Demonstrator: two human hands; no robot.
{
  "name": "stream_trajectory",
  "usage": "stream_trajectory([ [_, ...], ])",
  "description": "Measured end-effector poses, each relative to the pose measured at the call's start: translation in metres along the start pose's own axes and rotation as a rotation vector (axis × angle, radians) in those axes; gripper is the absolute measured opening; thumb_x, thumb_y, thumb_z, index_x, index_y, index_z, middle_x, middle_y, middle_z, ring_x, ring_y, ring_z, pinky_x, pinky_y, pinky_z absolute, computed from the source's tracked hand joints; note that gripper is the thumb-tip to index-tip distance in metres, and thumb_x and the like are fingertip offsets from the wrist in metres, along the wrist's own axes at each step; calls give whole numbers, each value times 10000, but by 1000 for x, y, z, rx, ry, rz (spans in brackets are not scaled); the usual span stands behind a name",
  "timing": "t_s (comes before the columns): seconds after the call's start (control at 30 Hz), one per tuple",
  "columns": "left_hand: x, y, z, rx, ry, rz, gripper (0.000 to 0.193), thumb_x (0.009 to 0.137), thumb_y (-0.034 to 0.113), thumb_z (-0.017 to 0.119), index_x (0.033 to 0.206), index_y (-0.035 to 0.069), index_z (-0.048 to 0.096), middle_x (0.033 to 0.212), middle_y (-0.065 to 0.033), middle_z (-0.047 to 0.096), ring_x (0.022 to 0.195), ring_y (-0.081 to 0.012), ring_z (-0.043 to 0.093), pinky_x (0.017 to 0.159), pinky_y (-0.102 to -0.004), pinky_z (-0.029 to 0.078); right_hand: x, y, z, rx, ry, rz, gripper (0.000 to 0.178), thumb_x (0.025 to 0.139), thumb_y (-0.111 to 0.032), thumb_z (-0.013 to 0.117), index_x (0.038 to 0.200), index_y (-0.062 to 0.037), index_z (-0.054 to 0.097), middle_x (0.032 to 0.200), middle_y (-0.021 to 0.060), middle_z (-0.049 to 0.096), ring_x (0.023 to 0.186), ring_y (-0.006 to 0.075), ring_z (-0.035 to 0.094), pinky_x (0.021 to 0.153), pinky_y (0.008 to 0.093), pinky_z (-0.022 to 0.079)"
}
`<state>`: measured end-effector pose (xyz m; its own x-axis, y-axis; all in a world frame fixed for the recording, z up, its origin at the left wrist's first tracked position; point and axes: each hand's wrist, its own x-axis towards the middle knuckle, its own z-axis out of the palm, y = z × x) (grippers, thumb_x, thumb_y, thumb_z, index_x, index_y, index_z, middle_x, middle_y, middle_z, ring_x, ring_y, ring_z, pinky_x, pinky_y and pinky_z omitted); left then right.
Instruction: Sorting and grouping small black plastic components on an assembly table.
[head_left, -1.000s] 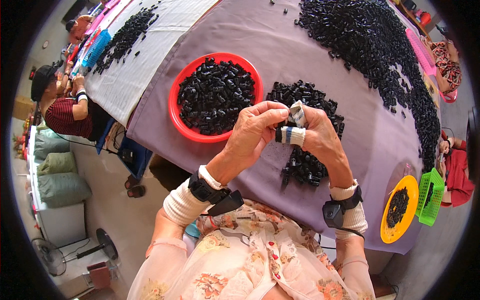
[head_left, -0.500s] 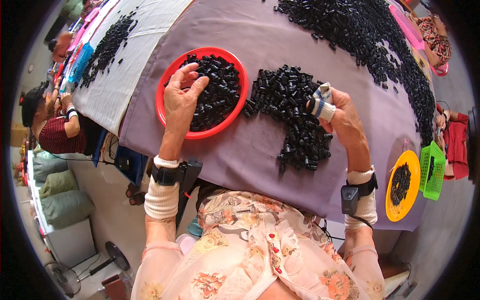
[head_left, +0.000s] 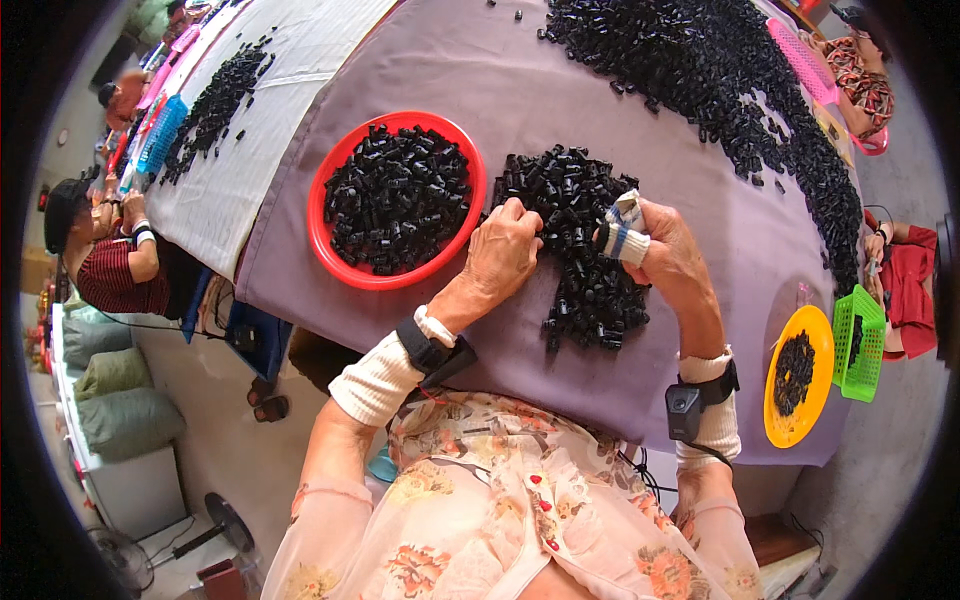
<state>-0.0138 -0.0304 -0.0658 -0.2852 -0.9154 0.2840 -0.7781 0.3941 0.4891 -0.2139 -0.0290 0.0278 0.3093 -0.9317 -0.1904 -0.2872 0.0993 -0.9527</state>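
Note:
Small black cylindrical pieces form a heap (head_left: 600,305) on the cloth in front of me. My left hand (head_left: 503,250) is at the heap's left edge, its fingers closed and pointing into the pieces; what they pinch is hidden. Over the heap's right side, my right hand (head_left: 668,250) has its fingers pressed together, with white blue-striped cloth (head_left: 628,243) about the fingertips. A small black piece (head_left: 602,237) shows at the tip of that cloth. Left of the heap stands a red round basin (head_left: 318,235) full of the same black pieces (head_left: 400,200).
A mauve cloth (head_left: 440,330) covers the table. A large spread of black pieces (head_left: 680,70) lies at the far right. A yellow plate (head_left: 796,425) and a green basket (head_left: 862,375) stand near the right edge. Other people work at left and right, one in a striped shirt (head_left: 120,275).
My left hand has moved from above the red basin rightward to the heap, and its fingers have closed. My right hand stays over the heap's right side.

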Motion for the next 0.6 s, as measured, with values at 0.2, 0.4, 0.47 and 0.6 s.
stream_trajectory([
  [0.2,-1,7,-21,-268,-59,-104,171,774,116,644,917,30,605,778,-96,594,661,-214,582,605,-309,477,5,8,1,7,-17,-14,47,766,-83,591,808,-62,587,557,-58,477,432,21,412,377,198,302],
  [0.4,2,20,-72,-1816,-40,-563,178,891,165,536,990,20,571,881,-95,634,694,-149,601,634,-263,493,12,-10,19,-80,-91,-112,200,740,-168,688,799,-19,568,584,-64,470,512,49,402,461,226,347],
  [0.47,2,24,-81,-1850,-29,-533,190,900,182,517,994,25,566,887,-83,628,735,-147,600,657,-271,492,18,-14,26,-108,-94,-214,216,727,-226,727,733,-96,553,556,-70,455,461,5,390,406,184,303],
  [0.6,-3,24,-85,-1992,-42,-464,206,908,177,502,1029,21,558,903,-60,613,813,-133,586,712,-272,482,22,-32,42,-125,-40,-341,307,687,-228,738,766,1,550,584,45,506,542,98,435,513,265,391],
])
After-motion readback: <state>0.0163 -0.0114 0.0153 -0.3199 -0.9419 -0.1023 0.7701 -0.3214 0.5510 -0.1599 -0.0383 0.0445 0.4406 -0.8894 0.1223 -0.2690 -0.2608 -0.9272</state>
